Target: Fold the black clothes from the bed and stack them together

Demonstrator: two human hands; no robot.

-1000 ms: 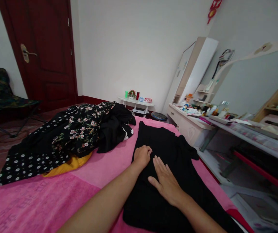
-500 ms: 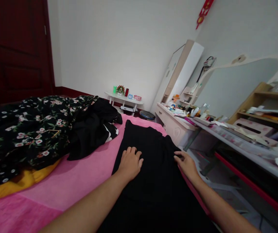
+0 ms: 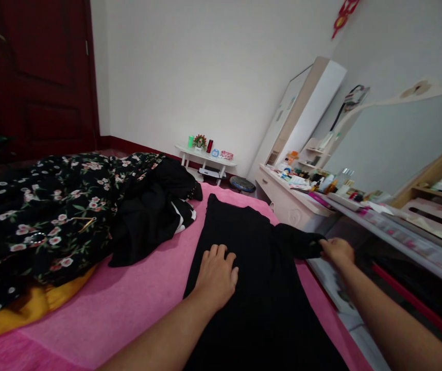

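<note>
While the black short-sleeved garment [image 3: 248,314] lies spread on the pink bedcover [image 3: 143,288], right hand [image 3: 339,251] pinches its sleeve [image 3: 296,241] end; left hand [image 3: 217,275] rests palm-down, fingers loosely spread, on it. Hard tug could skew it, light left pressure letting fabric slip; nearby floral-print garment [image 3: 89,206] might tangle.

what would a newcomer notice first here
Probably the black garment spread on the pink cover, its sleeve held by the right hand while the left hand rests farther left on it. Then the heap of floral and dotted clothes at left, and the dark red door behind it.
</note>
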